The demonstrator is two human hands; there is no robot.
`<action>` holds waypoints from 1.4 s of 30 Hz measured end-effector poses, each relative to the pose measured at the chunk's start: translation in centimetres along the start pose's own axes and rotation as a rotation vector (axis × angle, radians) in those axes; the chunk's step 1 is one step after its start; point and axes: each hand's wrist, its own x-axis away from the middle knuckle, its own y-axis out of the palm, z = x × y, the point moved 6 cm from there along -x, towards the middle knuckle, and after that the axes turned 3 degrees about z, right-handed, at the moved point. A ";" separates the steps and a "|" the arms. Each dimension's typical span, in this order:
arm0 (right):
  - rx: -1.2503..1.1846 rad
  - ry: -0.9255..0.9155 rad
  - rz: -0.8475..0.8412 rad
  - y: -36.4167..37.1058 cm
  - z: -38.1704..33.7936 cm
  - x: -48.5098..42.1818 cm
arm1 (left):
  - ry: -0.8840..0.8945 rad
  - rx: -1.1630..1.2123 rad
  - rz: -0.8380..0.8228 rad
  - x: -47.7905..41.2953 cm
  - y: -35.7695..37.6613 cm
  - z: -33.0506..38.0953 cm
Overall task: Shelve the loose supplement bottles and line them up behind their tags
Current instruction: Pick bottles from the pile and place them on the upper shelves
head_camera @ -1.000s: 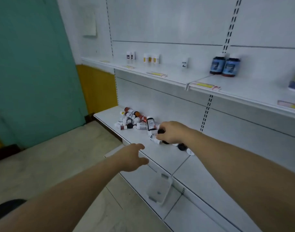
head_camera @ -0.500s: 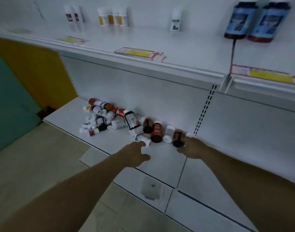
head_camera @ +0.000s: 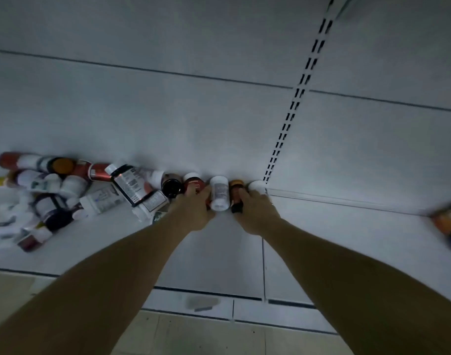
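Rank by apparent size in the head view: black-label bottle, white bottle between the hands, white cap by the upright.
1. black-label bottle, largest
2. white bottle
3. white cap, smallest showing, though the right hand hides the rest

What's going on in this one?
A person is working at a white shelf. The left hand grips a red bottle and the right hand grips an amber bottle, with a white bottle standing between them in a short row against the back panel. A pile of loose bottles lies to the left, not yet sorted.
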 end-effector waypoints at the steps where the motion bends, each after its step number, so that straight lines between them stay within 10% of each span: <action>1: 0.031 0.009 -0.038 0.7 0.3 0.0 | 0.011 -0.009 0.001 -0.2 0.5 0.0; 19: -0.006 0.126 0.292 0.2 2.5 -0.3 | -0.095 0.222 0.186 -0.2 1.4 -1.2; 29: -0.376 0.398 0.186 1.7 6.9 0.5 | -0.203 0.687 0.298 0.3 -0.6 -1.8; 37: -1.781 0.541 0.232 -3.3 4.2 9.2 | -0.109 1.790 -0.129 8.9 -3.5 1.3; 42: -2.231 0.479 0.135 -7.0 0.5 20.7 | 0.093 1.999 -0.455 17.2 -6.4 6.4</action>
